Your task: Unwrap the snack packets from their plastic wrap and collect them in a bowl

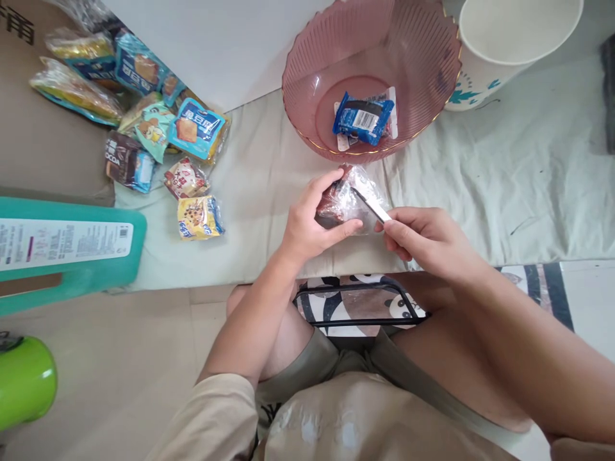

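Observation:
My left hand (312, 218) is curled around a clear plastic-wrapped packet (365, 186) with reddish-brown contents, its thumb at the near side and its fingers at the far left side. The packet rests on the pale cloth just in front of the pink bowl. My right hand (418, 237) grips a slim utility knife (375, 205) with a silver-white body. Its dark tip points up and left and lies against the wrapper; whether it has pierced the plastic I cannot tell. What exactly is inside the packet is blurred by glare.
A pink ribbed bowl (307, 83) holds a blue snack packet (364, 119). Beside it stands a white paper cup (509, 70). Several snack packets (196, 128) lie at the left, near a cardboard box (38, 134) and a green container (96, 275). The cloth (259, 211) is wrinkled.

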Motion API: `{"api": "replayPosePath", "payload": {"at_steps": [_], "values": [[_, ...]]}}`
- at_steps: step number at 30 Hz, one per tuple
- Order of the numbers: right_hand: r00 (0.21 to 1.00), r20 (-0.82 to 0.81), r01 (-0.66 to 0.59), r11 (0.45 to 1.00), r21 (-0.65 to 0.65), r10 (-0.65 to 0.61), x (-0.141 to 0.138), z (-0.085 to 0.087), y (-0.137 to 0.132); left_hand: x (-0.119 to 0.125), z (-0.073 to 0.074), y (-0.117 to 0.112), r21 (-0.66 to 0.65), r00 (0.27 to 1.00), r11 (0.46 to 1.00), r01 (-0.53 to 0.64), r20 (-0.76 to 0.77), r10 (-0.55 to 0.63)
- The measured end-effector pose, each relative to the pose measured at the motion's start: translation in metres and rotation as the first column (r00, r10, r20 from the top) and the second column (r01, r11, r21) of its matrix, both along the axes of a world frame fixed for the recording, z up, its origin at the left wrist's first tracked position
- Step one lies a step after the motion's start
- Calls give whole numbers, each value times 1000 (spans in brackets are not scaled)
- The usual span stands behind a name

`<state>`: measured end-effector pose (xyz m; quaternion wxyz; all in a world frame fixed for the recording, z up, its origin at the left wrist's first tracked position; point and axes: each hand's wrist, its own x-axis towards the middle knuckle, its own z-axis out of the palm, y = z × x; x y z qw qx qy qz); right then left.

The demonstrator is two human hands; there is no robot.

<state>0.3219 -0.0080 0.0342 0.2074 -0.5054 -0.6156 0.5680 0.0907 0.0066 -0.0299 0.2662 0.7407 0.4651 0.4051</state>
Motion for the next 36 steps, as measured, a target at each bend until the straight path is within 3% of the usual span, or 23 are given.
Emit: {"api": "replayPosePath", "payload": {"at_steps": [7,14,18,21,23,25,31,33,36], "values": [[1000,9,-10,997,-75,11,-2,4,0,-9,-14,8,83,972,996,-34,233,14],[999,-6,-35,992,-117,35,0,2,0,-12,-16,13,-29,902,988,-148,405,147],[981,171,-90,996,-17,91,20,4,6,-14,-15,12,-149,874,970,-194,422,240],[922,384,-27,977,209,-56,39,-2,11,-15,-9,8,-138,896,967,-213,368,250],[863,446,43,913,407,-239,47,-10,14,-13,-5,4,-79,935,971,-224,262,237],[810,476,55,853,519,-342,50,-19,17,-8,-1,-1,-17,966,972,-233,114,234],[730,580,-27,833,553,-362,53,-38,26,2,3,-13,-16,936,960,-279,-226,269],[700,580,-32,792,609,-417,56,-42,28,1,2,-12,42,933,959,-281,-223,284],[634,540,-16,688,725,-554,57,-46,29,-3,2,-8,196,968,969,-152,-167,185]]}}
